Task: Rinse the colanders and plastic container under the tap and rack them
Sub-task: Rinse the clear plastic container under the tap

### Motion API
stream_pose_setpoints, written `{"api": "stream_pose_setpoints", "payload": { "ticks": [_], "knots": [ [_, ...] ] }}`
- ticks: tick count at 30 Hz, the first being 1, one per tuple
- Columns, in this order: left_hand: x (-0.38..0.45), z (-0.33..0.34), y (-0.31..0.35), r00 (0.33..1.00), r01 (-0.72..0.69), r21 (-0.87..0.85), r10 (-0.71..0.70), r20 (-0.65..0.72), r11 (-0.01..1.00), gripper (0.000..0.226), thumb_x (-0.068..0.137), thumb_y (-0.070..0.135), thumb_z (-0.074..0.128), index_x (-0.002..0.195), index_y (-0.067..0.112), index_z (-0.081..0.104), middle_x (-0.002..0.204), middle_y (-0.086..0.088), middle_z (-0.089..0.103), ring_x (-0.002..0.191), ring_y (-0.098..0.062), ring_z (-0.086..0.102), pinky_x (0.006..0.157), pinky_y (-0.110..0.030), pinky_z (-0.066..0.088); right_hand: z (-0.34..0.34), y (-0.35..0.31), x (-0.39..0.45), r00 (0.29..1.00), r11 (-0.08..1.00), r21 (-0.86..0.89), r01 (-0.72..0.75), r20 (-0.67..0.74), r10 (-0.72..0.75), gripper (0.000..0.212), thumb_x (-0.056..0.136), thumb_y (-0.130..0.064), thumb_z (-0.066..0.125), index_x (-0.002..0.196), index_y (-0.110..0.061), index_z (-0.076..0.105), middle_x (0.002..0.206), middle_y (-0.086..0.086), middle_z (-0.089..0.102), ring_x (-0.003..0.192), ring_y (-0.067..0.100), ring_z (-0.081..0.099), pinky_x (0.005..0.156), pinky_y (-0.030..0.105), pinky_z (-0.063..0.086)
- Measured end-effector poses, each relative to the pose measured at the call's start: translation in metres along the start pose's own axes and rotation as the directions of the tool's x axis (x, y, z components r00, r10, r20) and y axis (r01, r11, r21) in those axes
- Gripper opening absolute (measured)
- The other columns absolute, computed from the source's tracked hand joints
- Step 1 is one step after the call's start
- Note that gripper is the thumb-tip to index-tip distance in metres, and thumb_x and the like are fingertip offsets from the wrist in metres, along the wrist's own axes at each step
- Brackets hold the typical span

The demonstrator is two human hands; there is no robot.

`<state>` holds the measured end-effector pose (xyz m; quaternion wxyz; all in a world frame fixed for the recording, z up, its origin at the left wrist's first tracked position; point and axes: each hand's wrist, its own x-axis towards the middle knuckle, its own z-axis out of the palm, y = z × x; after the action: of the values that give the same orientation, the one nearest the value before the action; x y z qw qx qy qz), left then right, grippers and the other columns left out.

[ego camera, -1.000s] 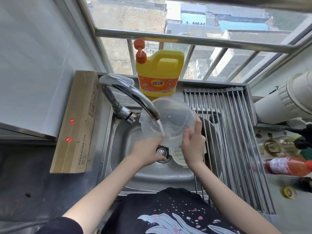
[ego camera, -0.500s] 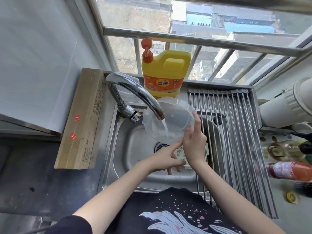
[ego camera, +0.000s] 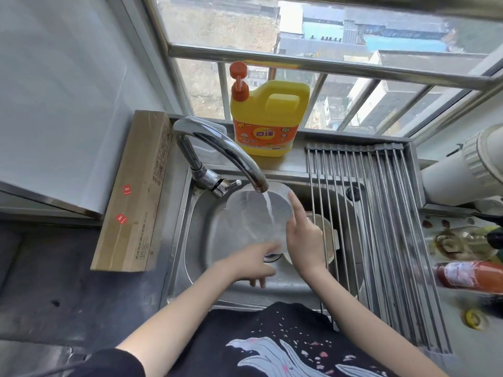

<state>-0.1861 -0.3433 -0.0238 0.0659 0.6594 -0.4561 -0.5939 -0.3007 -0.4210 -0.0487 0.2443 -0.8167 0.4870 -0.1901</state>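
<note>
A clear plastic container [ego camera: 250,216] is tilted under the running tap [ego camera: 217,149], and the water stream strikes its surface. My right hand [ego camera: 303,235] grips the container's right edge with the fingers pointing up. My left hand [ego camera: 250,263] is blurred, its fingers spread just under the container's lower edge; I cannot tell if it touches. A pale colander [ego camera: 330,240] lies in the sink [ego camera: 196,240], partly hidden behind my right hand and the rack bars.
A steel roll-up rack [ego camera: 381,227] spans the sink's right side. A yellow detergent jug [ego camera: 269,118] stands on the window ledge. A long cardboard box [ego camera: 136,191] lies left of the sink. Bottles [ego camera: 473,276] and a white pipe [ego camera: 462,172] crowd the right.
The container has been turned and lowered under the stream. My left hand let go of it, dropped below, and has come back up to its lower edge. My right hand keeps its grip.
</note>
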Motion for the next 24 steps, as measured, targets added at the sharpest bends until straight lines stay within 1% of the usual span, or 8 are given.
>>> {"api": "stream_pose_setpoints", "payload": {
  "ticks": [6,9,11,13,15,17,20,24],
  "knots": [
    [0.011,0.023,0.025,0.987,-0.097,-0.515,0.149,0.06,0.852,0.082,0.082,0.002,0.055,0.145,0.037,0.016,0.066,-0.01,0.067,0.037,-0.008,0.045,0.039,-0.018,0.036,-0.009,0.006,0.009,0.996,1.0,0.004,-0.014,-0.091,0.014,0.074,0.086,0.004,0.051,0.141,-0.037,0.022,0.051,0.005,0.041,0.041,0.029,0.044,0.042,0.03,0.03],
    [0.009,0.018,0.019,0.983,-0.083,-0.625,0.167,0.078,0.776,0.079,0.084,0.006,0.057,0.146,0.038,0.019,0.076,-0.005,0.071,0.049,-0.011,0.056,0.048,-0.02,0.045,-0.01,0.007,0.013,0.994,0.997,-0.045,0.069,-0.078,-0.072,0.069,0.084,0.003,0.048,0.142,-0.028,0.028,0.052,0.001,0.04,0.038,0.023,0.04,0.04,0.025,0.029],
    [0.006,0.005,0.009,0.983,-0.064,-0.723,0.168,0.073,0.688,0.071,0.081,0.019,0.062,0.143,0.035,0.031,0.109,-0.003,0.069,0.092,-0.014,0.067,0.082,-0.03,0.055,-0.012,0.01,0.014,0.982,0.978,-0.139,0.158,-0.086,-0.171,0.063,0.082,-0.003,0.042,0.14,-0.024,0.033,0.05,0.0,0.045,0.035,0.018,0.038,0.037,0.023,0.028],
    [0.005,-0.01,-0.004,0.989,-0.057,-0.911,0.15,0.006,0.409,0.063,0.069,0.035,0.072,0.128,0.025,0.052,0.128,-0.003,0.059,0.119,-0.016,0.054,0.106,-0.04,0.039,-0.011,0.017,0.01,0.948,0.924,-0.259,0.28,-0.076,-0.309,0.063,0.079,-0.003,0.051,0.137,-0.023,0.039,0.05,-0.002,0.05,0.033,0.015,0.039,0.034,0.021,0.028],
    [0.007,-0.022,-0.004,0.979,-0.072,-0.995,0.188,-0.084,-0.07,0.054,0.067,0.047,0.074,0.107,0.013,0.063,0.116,-0.009,0.063,0.114,-0.021,0.056,0.105,-0.039,0.038,-0.004,0.022,-0.001,0.91,0.861,-0.347,0.372,-0.047,-0.412,0.07,0.074,-0.001,0.062,0.136,-0.025,0.042,0.051,-0.004,0.048,0.034,0.013,0.04,0.032,0.021,0.029],
    [0.014,-0.022,0.006,0.983,-0.121,-0.939,0.095,-0.159,-0.323,0.045,0.079,0.042,0.062,0.107,0.006,0.063,0.108,-0.011,0.064,0.101,-0.021,0.06,0.093,-0.033,0.048,0.007,0.02,-0.017,0.903,0.846,-0.352,0.4,-0.007,-0.43,0.07,0.075,-0.004,0.057,0.138,-0.028,0.04,0.055,-0.006,0.046,0.038,0.011,0.041,0.032,0.023,0.032],
    [0.022,-0.011,0.012,0.966,-0.259,-0.936,-0.056,-0.253,-0.238,0.027,0.091,0.02,0.054,0.113,0.008,0.063,0.1,-0.007,0.07,0.086,-0.015,0.068,0.074,-0.027,0.058,0.004,0.018,-0.038,0.929,0.931,-0.089,0.354,0.153,-0.338,0.066,0.083,-0.024,0.047,0.144,-0.041,0.027,0.073,-0.008,0.054,0.053,0.011,0.051,0.043,0.028,0.046],
    [0.011,-0.014,0.009,0.943,-0.32,-0.881,0.031,-0.331,0.348,0.02,0.093,0.007,0.052,0.104,0.012,0.068,0.094,-0.001,0.075,0.09,-0.013,0.07,0.08,-0.024,0.056,-0.019,0.019,-0.039,0.982,0.843,0.511,-0.167,0.162,0.096,0.047,0.091,-0.041,0.046,0.137,-0.04,0.037,0.087,-0.007,0.059,0.076,0.009,0.059,0.071,0.037,0.056]
  ]
}}
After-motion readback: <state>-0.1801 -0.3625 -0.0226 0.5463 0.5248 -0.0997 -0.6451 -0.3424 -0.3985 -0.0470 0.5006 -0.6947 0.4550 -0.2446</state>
